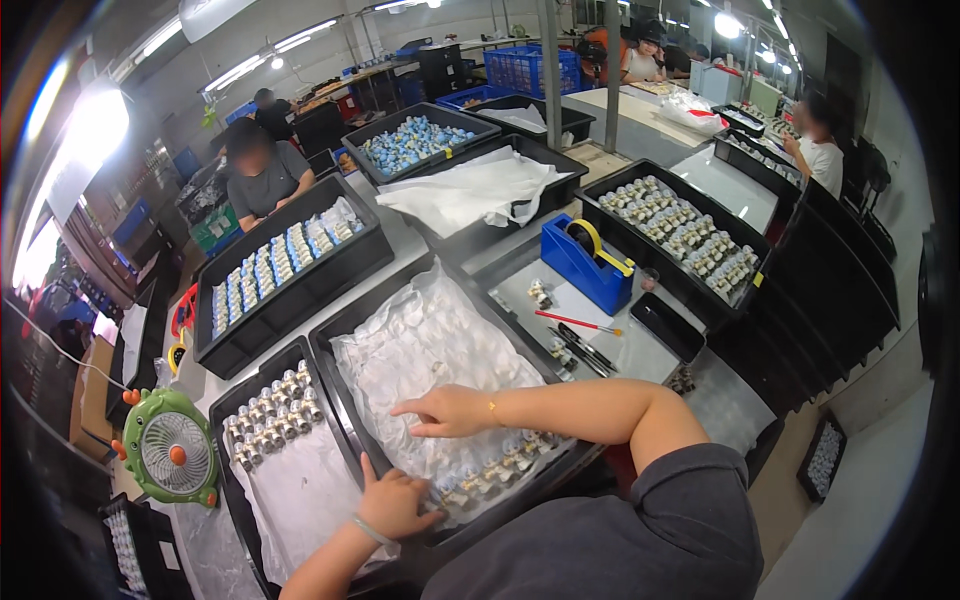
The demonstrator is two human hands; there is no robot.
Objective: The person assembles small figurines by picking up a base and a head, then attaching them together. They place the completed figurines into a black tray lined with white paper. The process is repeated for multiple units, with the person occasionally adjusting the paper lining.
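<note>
Left hand (392,502) and right hand (455,408), fingers (418,405) loosely outstretched, at white-lined black tray (515,332)

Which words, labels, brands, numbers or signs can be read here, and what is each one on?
None can be read.
Yellow tag on the tray of blue parts: too small to tell whether it bears print.
Yellow tag on the right-hand tray: likewise too small.
White label on the lower-left tray: too blurred to read.
Tray under the hands: no lettering shows.
</note>
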